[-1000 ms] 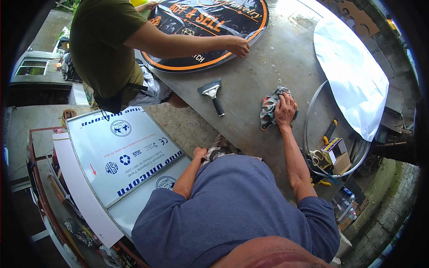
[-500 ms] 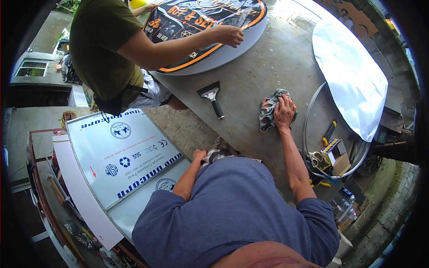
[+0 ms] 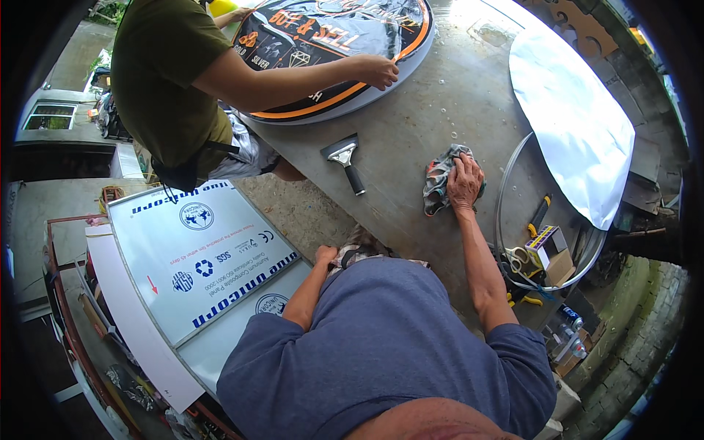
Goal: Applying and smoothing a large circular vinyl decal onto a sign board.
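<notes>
My right hand (image 3: 462,185) rests closed on a crumpled patterned rag (image 3: 438,183) on the metal tabletop (image 3: 473,103). My left hand (image 3: 325,254) is down at my waist against my checked shorts, fingers curled, with whatever they may hold hidden. Left of the rag lies a squeegee (image 3: 345,163) with a black handle. Across the table a person in an olive shirt (image 3: 161,73) grips the edge of a glossy black and orange printed sheet (image 3: 330,29) over a round pale board (image 3: 396,84).
A white oval sheet (image 3: 572,125) covers the right side, beside a metal ring (image 3: 502,191), pliers (image 3: 540,213), scissors (image 3: 522,258) and a small box (image 3: 550,257). Printed panels (image 3: 183,257) lie low on the left, near a pale strip (image 3: 139,315). Bottles (image 3: 572,339) stand below the table's right.
The other person's hand rose with the printed sheet, baring the pale board's edge, then lowered slightly toward it. My hands and the rag have barely moved.
</notes>
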`<action>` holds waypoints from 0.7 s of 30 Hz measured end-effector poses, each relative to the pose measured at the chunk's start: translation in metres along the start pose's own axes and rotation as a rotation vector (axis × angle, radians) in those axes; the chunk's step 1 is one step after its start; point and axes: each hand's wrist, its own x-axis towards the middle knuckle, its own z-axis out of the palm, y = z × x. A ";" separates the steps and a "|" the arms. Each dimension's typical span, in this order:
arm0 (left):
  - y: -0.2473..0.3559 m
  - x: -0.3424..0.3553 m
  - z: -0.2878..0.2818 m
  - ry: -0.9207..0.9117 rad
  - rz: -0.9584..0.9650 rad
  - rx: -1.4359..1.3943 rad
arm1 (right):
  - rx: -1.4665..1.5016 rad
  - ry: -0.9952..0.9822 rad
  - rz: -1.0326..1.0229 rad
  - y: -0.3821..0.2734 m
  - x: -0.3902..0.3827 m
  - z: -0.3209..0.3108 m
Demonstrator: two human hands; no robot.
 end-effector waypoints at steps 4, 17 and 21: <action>-0.001 -0.003 -0.002 0.004 0.000 -0.017 | 0.000 0.008 0.000 -0.002 0.000 0.000; 0.001 -0.001 0.000 0.029 0.022 -0.001 | -0.006 0.012 -0.006 0.000 0.002 0.001; 0.001 -0.002 0.000 0.018 0.006 0.007 | -0.009 0.007 0.002 0.000 0.000 0.001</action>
